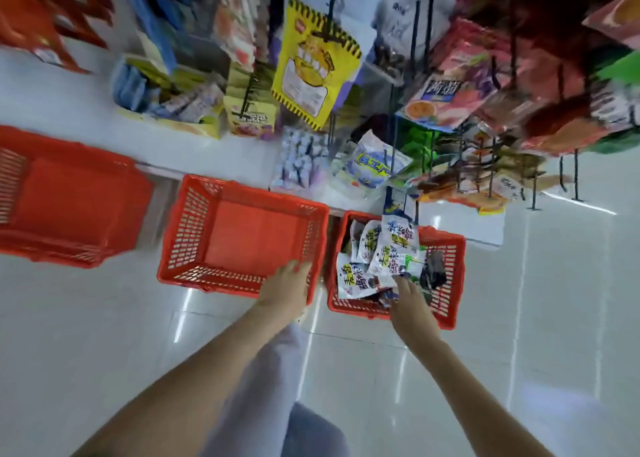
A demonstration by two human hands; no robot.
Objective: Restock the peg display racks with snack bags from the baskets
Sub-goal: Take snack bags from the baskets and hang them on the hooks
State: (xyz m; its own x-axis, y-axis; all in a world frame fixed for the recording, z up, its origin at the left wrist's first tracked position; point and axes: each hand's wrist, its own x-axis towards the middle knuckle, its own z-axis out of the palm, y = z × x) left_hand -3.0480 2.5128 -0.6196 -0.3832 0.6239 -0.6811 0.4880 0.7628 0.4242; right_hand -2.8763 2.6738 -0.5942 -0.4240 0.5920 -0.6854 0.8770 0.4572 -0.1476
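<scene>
Three red plastic baskets stand on the white tiled floor. The right basket holds several white snack bags with green and blue print. My right hand reaches into it, fingers closed on the lower edge of a white bag. My left hand rests on the near right corner of the middle basket, which shows only its bare bottom. The peg display rack with black hooks and hanging snack bags stands beyond the right basket. A yellow bag hangs higher up.
A third red basket stands at the far left, nothing in it. A low white shelf base carries boxed goods behind the baskets. My pale trouser leg is below my arms. The floor to the right is shiny tile.
</scene>
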